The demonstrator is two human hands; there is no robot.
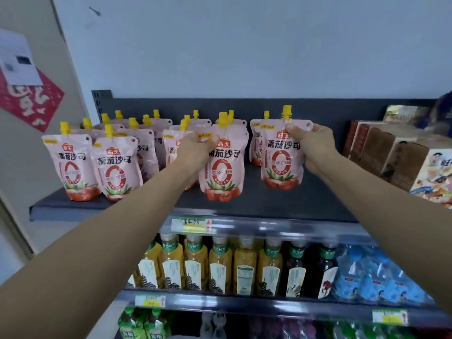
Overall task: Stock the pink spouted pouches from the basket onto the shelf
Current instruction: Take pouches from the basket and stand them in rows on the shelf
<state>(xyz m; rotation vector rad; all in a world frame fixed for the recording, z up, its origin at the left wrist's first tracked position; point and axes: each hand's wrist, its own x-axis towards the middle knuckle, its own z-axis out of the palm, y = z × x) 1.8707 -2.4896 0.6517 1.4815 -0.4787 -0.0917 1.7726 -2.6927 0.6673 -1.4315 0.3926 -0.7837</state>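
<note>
Several pink spouted pouches (115,165) with yellow caps stand in rows on the dark top shelf (305,204). My left hand (195,149) grips the upper left corner of one pouch (223,172) standing upright at the shelf's middle front. To its right, a second pouch (281,162) is gripped at its upper right edge by my right hand (315,148); its base is at the shelf. One more pouch (255,145) stands behind it. The basket is out of view.
Brown and printed cartons (391,155) fill the top shelf's right end. Below are rows of yellow tea bottles (220,263), dark bottles (297,270) and blue water packs (371,277). A wall with a red paper (31,101) stands at left.
</note>
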